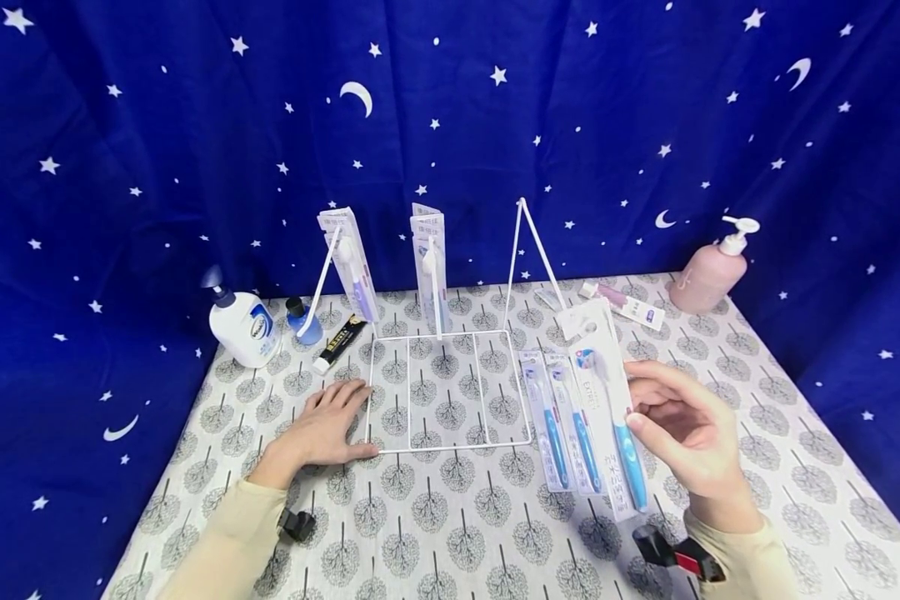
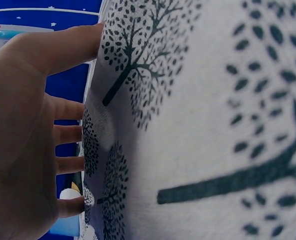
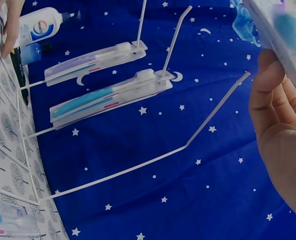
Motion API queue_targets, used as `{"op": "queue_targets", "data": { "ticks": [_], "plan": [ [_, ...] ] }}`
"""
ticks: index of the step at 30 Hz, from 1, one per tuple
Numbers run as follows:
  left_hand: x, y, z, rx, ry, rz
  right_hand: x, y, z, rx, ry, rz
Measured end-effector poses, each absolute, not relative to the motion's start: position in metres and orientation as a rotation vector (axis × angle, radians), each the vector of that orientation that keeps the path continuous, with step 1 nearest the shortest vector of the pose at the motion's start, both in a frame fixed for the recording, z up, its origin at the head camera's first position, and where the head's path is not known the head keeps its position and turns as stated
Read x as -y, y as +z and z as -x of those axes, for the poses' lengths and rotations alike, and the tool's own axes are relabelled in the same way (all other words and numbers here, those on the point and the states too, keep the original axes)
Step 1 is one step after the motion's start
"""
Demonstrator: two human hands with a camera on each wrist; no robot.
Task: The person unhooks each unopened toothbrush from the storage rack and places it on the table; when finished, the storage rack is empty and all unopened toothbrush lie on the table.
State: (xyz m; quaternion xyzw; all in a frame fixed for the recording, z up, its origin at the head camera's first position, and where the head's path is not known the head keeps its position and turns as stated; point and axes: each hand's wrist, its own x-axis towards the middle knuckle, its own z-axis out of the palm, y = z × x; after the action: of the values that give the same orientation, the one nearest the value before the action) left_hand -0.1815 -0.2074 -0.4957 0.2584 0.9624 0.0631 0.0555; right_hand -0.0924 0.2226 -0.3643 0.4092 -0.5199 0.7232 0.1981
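Observation:
Between thumb and fingers my right hand (image 1: 686,429) pinches a packaged toothbrush (image 1: 607,400) with a blue handle, lifted and tilted, its hang-hole end pointing away. Two more blue toothbrush packs (image 1: 546,421) lie side by side on the table, just left of it. My left hand (image 1: 333,423) rests with spread fingers on the tabletop, touching the left side of a white wire rack (image 1: 450,448). Purple-handled toothbrush packs (image 1: 357,279) hang on the rack's left hook, and blue ones (image 3: 107,100) on the middle hook. The rack's right hook (image 3: 213,110) stands near my right hand.
Left of the rack stand a white pump bottle (image 1: 246,329) and a small blue bottle (image 1: 305,325), beside a black toothpaste tube (image 1: 341,342). At the back right are a pink-and-white tube (image 1: 624,305) and a pink pump bottle (image 1: 708,275). A blue starry curtain (image 1: 450,100) hangs behind.

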Motion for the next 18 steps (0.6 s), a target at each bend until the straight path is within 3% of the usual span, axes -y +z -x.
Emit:
{"op": "queue_targets", "data": {
  "ticks": [18],
  "plan": [
    [0.208,-0.497,0.182,-2.926,0.169,-0.791,-0.249,-0.382,0.104,1.394,2.011,-1.103]
  ]
}}
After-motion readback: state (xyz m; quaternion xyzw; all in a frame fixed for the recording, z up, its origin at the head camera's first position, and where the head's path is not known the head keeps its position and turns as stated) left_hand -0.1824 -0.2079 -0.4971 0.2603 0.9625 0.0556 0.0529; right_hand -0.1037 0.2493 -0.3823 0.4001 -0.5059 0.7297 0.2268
